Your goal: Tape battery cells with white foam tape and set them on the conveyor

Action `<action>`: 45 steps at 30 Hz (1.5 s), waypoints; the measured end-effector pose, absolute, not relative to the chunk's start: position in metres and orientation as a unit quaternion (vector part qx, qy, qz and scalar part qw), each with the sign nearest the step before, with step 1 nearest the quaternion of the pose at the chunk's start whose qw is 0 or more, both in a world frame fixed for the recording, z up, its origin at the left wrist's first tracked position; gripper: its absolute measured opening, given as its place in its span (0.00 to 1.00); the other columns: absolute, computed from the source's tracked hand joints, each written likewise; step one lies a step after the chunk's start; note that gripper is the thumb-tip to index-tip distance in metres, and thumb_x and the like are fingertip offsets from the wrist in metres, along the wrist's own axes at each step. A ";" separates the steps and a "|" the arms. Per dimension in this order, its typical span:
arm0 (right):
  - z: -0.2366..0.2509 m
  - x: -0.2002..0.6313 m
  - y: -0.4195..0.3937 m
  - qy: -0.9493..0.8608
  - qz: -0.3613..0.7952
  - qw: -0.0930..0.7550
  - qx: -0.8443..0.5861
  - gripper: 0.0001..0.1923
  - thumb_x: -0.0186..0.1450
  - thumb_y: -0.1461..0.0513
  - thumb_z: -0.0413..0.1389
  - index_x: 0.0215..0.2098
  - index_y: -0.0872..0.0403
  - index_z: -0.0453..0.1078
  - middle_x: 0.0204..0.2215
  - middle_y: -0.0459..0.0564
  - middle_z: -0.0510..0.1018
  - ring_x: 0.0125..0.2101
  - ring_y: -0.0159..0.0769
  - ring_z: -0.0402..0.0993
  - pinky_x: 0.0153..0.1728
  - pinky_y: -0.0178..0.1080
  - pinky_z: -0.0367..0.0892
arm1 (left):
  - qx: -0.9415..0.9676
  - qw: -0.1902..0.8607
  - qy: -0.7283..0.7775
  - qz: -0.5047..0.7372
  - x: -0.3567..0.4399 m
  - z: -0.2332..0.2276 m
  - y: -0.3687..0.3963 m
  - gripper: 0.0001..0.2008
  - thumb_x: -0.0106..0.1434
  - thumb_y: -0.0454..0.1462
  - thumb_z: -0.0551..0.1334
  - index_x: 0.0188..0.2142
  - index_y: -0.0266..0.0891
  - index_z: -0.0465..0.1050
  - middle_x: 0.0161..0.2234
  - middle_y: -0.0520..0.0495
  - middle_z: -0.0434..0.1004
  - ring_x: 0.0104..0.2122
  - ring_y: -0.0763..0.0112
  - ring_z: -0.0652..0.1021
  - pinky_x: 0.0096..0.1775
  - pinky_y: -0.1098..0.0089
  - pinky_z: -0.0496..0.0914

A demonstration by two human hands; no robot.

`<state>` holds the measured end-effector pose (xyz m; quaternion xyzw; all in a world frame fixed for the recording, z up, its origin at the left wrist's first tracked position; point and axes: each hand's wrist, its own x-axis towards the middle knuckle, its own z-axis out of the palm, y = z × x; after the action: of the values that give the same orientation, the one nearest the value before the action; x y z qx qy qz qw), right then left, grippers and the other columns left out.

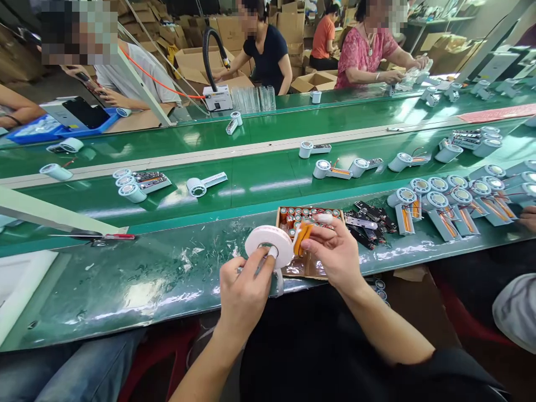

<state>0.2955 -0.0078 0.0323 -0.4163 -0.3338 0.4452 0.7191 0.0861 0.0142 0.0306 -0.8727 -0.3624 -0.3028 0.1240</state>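
Your single head-worn camera looks forward and down from your seat, close over your hands (293, 268) at the green bench (125, 279), facing across the conveyor belts (259, 184) toward workers opposite.

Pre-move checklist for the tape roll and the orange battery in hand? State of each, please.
1. Left hand has the white tape roll under control, finger through its core: ok.
2. Right hand grips the orange battery in its fingertips: ok.
3. Battery close against the roll's edge: ok; actual contact with the tape: cannot tell.
4. Free tape end found: cannot tell, hidden by the roll.
5. Cardboard tray of more batteries right behind the hands: ok.
6. Bench near the hands free of scraps: not ok, bits of clear film litter it.
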 end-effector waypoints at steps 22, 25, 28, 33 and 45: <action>0.001 0.379 -0.012 -0.288 0.373 0.746 -0.471 0.29 0.58 0.60 0.74 0.56 0.44 0.75 0.44 0.50 0.84 0.44 0.40 0.83 0.45 0.41 0.81 | -0.817 0.058 -0.489 -0.299 -0.051 -0.052 0.066 0.12 0.69 0.45 0.65 0.43 0.38 0.78 0.43 0.41 0.81 0.49 0.56 0.75 0.53 0.55 0.71; -0.022 0.363 -0.014 -0.323 0.353 0.716 -0.509 0.27 0.57 0.58 0.74 0.53 0.46 0.77 0.49 0.54 0.83 0.48 0.47 0.83 0.49 0.49 0.81 | -0.818 0.021 -0.508 -0.267 -0.036 -0.037 0.110 0.12 0.72 0.44 0.60 0.44 0.39 0.78 0.42 0.43 0.81 0.48 0.60 0.76 0.54 0.59 0.72; -0.030 0.358 -0.011 -0.344 0.341 0.709 -0.513 0.26 0.56 0.58 0.75 0.52 0.47 0.78 0.49 0.54 0.83 0.47 0.48 0.83 0.52 0.52 0.80 | -0.822 0.007 -0.551 -0.141 -0.005 -0.017 0.179 0.15 0.73 0.45 0.56 0.50 0.41 0.77 0.50 0.43 0.80 0.54 0.59 0.74 0.58 0.61 0.69; -0.033 0.360 -0.010 -0.356 0.341 0.696 -0.522 0.27 0.57 0.56 0.74 0.53 0.47 0.78 0.48 0.54 0.84 0.46 0.48 0.83 0.50 0.51 0.80 | -0.783 0.037 -0.615 -0.085 0.038 -0.014 0.277 0.26 0.72 0.50 0.56 0.64 0.44 0.69 0.68 0.36 0.62 0.64 0.40 0.62 0.58 0.45 0.67; -0.034 0.357 -0.005 -0.356 0.360 0.701 -0.503 0.25 0.56 0.55 0.75 0.51 0.48 0.79 0.46 0.54 0.85 0.44 0.48 0.84 0.47 0.48 0.81 | -0.777 0.050 -0.626 -0.040 0.031 0.006 0.347 0.21 0.72 0.33 0.50 0.60 0.43 0.72 0.67 0.38 0.60 0.61 0.50 0.65 0.51 0.55 0.77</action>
<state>0.3573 -0.0049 -0.0337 -0.5032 -0.3555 0.3599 0.7006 0.0314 0.3470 0.0061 -0.7773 -0.6259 -0.0400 0.0497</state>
